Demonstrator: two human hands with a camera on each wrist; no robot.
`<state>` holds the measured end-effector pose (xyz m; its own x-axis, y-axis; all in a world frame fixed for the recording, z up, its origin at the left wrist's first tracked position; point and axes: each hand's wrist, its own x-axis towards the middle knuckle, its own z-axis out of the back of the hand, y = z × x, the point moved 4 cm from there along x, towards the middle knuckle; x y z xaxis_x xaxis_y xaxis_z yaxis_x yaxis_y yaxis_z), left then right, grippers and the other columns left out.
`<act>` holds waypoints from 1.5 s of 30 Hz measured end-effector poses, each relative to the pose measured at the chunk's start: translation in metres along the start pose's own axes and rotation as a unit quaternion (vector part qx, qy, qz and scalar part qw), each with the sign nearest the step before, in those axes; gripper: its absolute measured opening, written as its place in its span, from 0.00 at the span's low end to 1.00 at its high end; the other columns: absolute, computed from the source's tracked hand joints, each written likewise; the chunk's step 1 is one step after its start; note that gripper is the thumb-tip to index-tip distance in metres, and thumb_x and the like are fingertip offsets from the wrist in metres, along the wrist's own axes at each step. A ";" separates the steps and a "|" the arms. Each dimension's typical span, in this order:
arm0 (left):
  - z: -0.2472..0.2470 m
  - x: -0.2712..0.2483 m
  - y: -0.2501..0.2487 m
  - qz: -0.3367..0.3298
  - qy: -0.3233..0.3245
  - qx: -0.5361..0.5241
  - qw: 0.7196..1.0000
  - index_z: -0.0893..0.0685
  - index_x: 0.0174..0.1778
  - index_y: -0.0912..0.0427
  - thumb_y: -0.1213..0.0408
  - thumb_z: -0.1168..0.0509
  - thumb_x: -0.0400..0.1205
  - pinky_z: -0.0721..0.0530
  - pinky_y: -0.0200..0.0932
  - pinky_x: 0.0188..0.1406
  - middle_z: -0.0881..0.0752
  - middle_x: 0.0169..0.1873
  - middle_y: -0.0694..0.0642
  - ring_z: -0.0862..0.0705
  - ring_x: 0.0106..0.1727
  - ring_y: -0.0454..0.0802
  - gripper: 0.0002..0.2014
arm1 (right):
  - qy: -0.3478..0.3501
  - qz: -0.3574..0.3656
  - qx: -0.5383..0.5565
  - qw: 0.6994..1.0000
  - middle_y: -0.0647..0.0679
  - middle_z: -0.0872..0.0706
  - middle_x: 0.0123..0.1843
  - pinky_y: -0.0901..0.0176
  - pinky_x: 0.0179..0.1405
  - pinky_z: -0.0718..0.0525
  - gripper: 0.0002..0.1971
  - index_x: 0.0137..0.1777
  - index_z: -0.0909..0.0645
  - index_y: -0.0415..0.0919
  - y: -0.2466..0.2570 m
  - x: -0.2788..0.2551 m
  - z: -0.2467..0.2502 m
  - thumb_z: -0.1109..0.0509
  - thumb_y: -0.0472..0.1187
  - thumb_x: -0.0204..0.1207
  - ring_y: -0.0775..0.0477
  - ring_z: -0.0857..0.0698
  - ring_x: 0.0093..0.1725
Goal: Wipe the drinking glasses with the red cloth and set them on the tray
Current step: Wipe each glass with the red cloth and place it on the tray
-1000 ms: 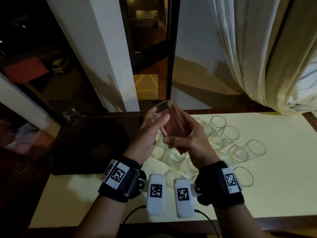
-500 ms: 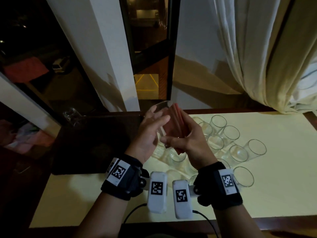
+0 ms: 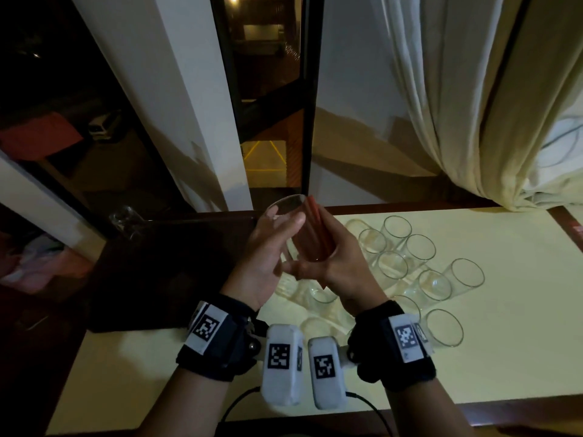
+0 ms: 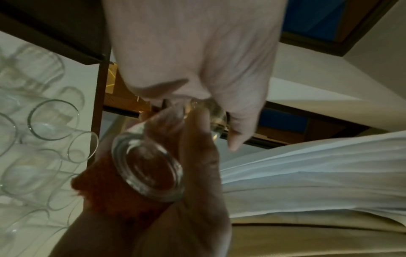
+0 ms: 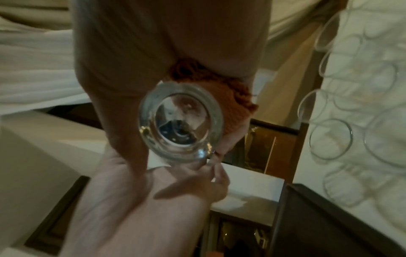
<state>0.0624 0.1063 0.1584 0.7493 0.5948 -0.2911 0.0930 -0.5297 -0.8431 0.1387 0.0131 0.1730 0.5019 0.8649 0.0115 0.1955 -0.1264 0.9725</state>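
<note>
With the left hand (image 3: 268, 247) gripping the glass (image 3: 291, 228) and the right hand (image 3: 339, 260) clamping the red cloth (image 3: 318, 234) against it, the operator should rotate the glass fully above the counter (image 3: 504, 342).

So the desk (image 3: 473, 357) has a pale cream-yellow top with a dark wood edge along the near and far sides. A dark tray (image 3: 157, 272) sits flat on its left part, and 1 clear glass (image 3: 126, 216) stands at the tray's far left corner. To the right of the tray there's a loose cluster of empty drinking glasses (image 3: 419, 247) standing upright on the bare top, close together, some touching. A thin black cable (image 3: 372, 408) runs over the near edge.
</note>
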 end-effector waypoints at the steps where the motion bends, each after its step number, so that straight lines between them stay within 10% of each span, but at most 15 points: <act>1: 0.001 0.000 0.001 -0.002 -0.017 0.010 1.000 0.34 0.84 0.60 0.55 0.22 0.71 0.19 0.60 0.69 0.14 0.69 0.59 0.19 0.75 0.59 0.45 | 0.005 -0.011 0.002 1.000 0.46 0.11 0.66 0.43 0.63 0.12 0.43 0.72 0.23 0.53 -0.001 0.001 0.000 0.13 0.29 0.56 0.44 0.13 0.68; 5: 0.008 -0.003 0.003 -0.018 -0.047 0.032 0.998 0.27 0.79 0.59 0.58 0.16 0.64 0.22 0.59 0.74 0.10 0.62 0.54 0.14 0.68 0.55 0.47 | 0.020 -0.044 0.046 0.998 0.37 0.10 0.62 0.52 0.41 0.09 0.43 0.72 0.20 0.42 -0.005 0.000 0.005 0.23 0.11 0.58 0.38 0.10 0.61; 9: 0.022 -0.006 -0.007 -0.027 -0.047 0.076 0.996 0.25 0.76 0.51 0.60 0.15 0.55 0.17 0.53 0.65 0.11 0.62 0.52 0.12 0.63 0.49 0.50 | -0.028 -0.044 0.047 0.998 0.33 0.09 0.58 0.43 0.43 0.09 0.41 0.65 0.14 0.35 -0.006 0.001 0.017 0.23 0.19 0.44 0.31 0.09 0.57; 15: 0.025 -0.013 -0.012 0.010 0.027 0.157 0.987 0.15 0.59 0.39 0.59 0.16 0.52 0.12 0.49 0.54 0.14 0.63 0.53 0.13 0.62 0.45 0.36 | -0.044 -0.035 0.020 0.998 0.32 0.12 0.48 0.62 0.19 0.18 0.36 0.54 0.13 0.31 0.006 0.003 0.027 0.29 0.10 0.42 0.44 0.12 0.35; 23: 0.022 -0.016 -0.022 -0.052 0.039 0.187 0.980 0.15 0.58 0.49 0.68 0.17 0.58 0.10 0.45 0.44 0.10 0.56 0.58 0.08 0.55 0.56 0.31 | -0.072 -0.040 0.082 0.993 0.36 0.08 0.53 0.56 0.27 0.13 0.40 0.70 0.21 0.36 -0.002 0.000 0.037 0.31 0.09 0.57 0.38 0.09 0.46; 30: 0.022 -0.020 -0.032 -0.141 -0.001 0.173 0.975 0.14 0.58 0.50 0.59 0.14 0.49 0.11 0.42 0.48 0.11 0.57 0.59 0.08 0.53 0.55 0.38 | -0.195 -0.003 0.058 0.979 0.40 0.19 0.36 0.59 0.22 0.29 0.25 0.55 0.15 0.35 0.000 -0.005 0.050 0.40 0.12 0.66 0.45 0.25 0.30; 33: 0.018 -0.019 -0.029 -0.148 -0.001 0.181 0.972 0.15 0.59 0.51 0.64 0.13 0.51 0.10 0.43 0.49 0.11 0.58 0.60 0.08 0.53 0.54 0.38 | -0.152 0.043 0.012 0.987 0.44 0.13 0.44 0.62 0.29 0.23 0.31 0.66 0.15 0.38 0.016 -0.003 0.038 0.37 0.16 0.65 0.54 0.17 0.34; 36: 0.018 -0.017 -0.026 -0.156 -0.024 0.166 0.974 0.15 0.59 0.52 0.70 0.16 0.55 0.11 0.41 0.47 0.11 0.57 0.60 0.08 0.52 0.52 0.34 | -0.069 0.061 -0.019 0.996 0.45 0.12 0.68 0.67 0.50 0.16 0.36 0.74 0.20 0.39 0.028 -0.002 0.023 0.34 0.26 0.61 0.54 0.13 0.65; 41: 0.031 -0.017 -0.028 -0.158 -0.071 0.120 0.978 0.16 0.62 0.54 0.69 0.15 0.54 0.11 0.42 0.44 0.10 0.57 0.60 0.08 0.51 0.50 0.37 | -0.088 0.039 -0.033 0.995 0.53 0.10 0.60 0.67 0.31 0.25 0.39 0.74 0.19 0.47 0.017 -0.007 0.018 0.41 0.26 0.61 0.54 0.16 0.44; 45: 0.034 -0.019 -0.035 -0.166 -0.038 0.110 0.979 0.14 0.58 0.52 0.69 0.13 0.51 0.11 0.43 0.48 0.08 0.52 0.57 0.08 0.52 0.56 0.37 | -0.081 0.049 -0.079 0.992 0.50 0.12 0.67 0.70 0.44 0.25 0.43 0.78 0.22 0.46 0.015 0.002 0.011 0.41 0.24 0.59 0.56 0.17 0.57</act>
<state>0.0230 0.1342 0.1778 0.6495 0.7603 -0.0100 0.1729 -0.1605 -0.9718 0.1518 0.0077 0.1851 0.6429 0.7614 0.0828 0.0107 -0.1169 0.9931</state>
